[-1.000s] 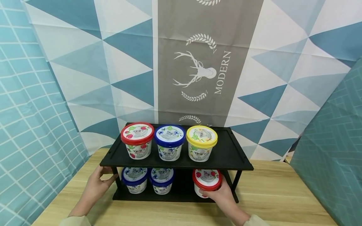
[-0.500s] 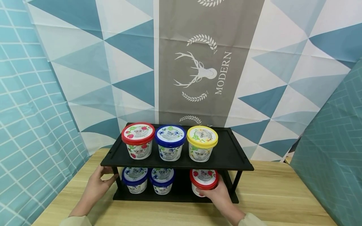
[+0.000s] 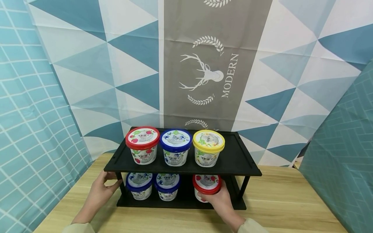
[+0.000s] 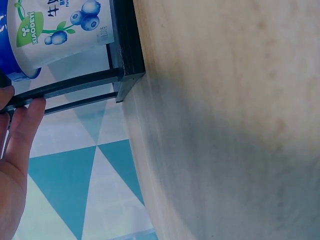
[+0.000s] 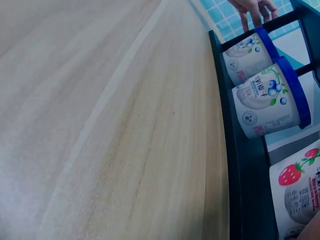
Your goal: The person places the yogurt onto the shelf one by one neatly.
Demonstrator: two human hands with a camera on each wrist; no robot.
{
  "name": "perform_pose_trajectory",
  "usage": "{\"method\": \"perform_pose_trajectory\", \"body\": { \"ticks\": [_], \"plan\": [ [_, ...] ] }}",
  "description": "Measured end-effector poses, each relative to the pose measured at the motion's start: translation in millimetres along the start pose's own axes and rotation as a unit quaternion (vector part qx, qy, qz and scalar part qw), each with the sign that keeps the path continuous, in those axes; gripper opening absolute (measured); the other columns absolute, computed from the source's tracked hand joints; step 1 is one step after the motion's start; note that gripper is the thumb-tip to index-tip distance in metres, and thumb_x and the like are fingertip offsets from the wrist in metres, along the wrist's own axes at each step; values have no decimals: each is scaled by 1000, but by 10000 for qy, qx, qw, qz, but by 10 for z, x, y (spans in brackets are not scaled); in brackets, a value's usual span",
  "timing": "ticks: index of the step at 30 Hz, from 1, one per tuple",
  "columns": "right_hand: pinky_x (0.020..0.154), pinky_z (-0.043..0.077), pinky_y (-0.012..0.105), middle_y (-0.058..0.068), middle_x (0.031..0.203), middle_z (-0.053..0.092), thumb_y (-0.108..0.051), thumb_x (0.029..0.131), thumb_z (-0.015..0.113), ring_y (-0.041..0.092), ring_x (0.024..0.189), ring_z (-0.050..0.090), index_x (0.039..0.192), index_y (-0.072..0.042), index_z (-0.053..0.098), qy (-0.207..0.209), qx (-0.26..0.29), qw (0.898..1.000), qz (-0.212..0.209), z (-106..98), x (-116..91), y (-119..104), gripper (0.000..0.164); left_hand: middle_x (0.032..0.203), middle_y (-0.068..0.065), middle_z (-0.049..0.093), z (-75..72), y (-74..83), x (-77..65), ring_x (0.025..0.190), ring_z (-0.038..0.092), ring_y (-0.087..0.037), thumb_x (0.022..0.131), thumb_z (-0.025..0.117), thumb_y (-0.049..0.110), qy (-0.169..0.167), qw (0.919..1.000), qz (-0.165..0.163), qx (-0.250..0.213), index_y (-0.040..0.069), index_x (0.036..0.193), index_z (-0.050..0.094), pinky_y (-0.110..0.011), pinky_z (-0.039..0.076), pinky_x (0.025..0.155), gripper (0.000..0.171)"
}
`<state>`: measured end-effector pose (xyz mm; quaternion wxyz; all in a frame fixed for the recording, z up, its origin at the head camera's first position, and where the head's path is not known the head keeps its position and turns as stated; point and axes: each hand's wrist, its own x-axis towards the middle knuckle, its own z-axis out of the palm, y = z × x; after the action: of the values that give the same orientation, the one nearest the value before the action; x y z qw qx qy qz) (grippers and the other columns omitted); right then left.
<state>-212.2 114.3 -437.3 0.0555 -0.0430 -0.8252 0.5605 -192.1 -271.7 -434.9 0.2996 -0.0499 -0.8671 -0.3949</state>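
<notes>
A black two-tier rack point(image 3: 239, 158) stands on the wooden table. My left hand point(image 3: 102, 189) pinches its front left post, thumb and fingertips on either side, as the left wrist view shows. On the lower shelf, towards the right, my right hand point(image 3: 220, 197) grips a red-lidded tub point(image 3: 206, 183) with strawberries printed on it; its right side is covered by the fingers. Left of it on that shelf stand two blue-lidded tubs point(image 3: 167, 186) with blueberry prints. The upper shelf carries a red-lidded tub point(image 3: 142, 145), a blue-lidded tub point(image 3: 175, 147) and a yellow-lidded tub point(image 3: 209, 148).
The wooden table point(image 3: 285, 197) extends to both sides and in front of the rack. Behind it hangs a patterned cloth point(image 3: 131, 64) with triangles and a deer print. Blue tiled sheets point(image 3: 29, 113) flank the left and right. The upper shelf overhangs the tubs below.
The strawberry tub in my right hand has moved leftward along the lower shelf, nearer the blue-lidded tubs. My left hand stays on the post, and the other tubs stand where they were.
</notes>
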Motion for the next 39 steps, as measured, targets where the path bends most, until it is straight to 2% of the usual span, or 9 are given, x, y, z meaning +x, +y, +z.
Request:
{"method": "perform_pose_trajectory", "body": {
  "ticks": [16,23,31,36,39],
  "plan": [
    [84,50,39,11,117,47,-42,50,83,24,103,51,124,-7,29,629,-11,9975,-322,217,-7,3,98,85,-6,58,19,0,8,77,47,14,70,68,-5,68,9999,85,40,10,107,50,-17,51,54,44],
    [84,50,40,12,116,48,-40,49,83,24,102,51,124,-7,29,893,-74,9956,-281,296,-14,5,98,81,-3,57,27,-8,5,76,49,12,66,70,-6,214,9992,223,242,9,103,51,-25,53,59,44],
    [84,49,41,13,115,48,-40,49,83,25,102,51,124,-6,29,1069,-106,9941,-141,384,0,40,99,82,-3,58,18,-14,0,76,47,15,66,70,-7,260,9990,268,238,9,102,51,-16,50,56,44],
    [86,49,42,12,118,46,-41,48,83,25,104,50,125,-8,28,1039,79,9945,-81,465,18,51,101,81,-1,58,30,-22,3,76,48,13,65,70,-7,323,9985,347,288,9,102,52,-20,51,60,44],
    [87,48,42,12,119,45,-41,48,84,25,105,50,125,-8,28,1120,140,9936,-45,512,28,46,101,81,-2,58,29,-22,-1,77,47,15,66,69,-7,290,9988,307,231,9,103,51,-21,51,57,45]
  ]
}}
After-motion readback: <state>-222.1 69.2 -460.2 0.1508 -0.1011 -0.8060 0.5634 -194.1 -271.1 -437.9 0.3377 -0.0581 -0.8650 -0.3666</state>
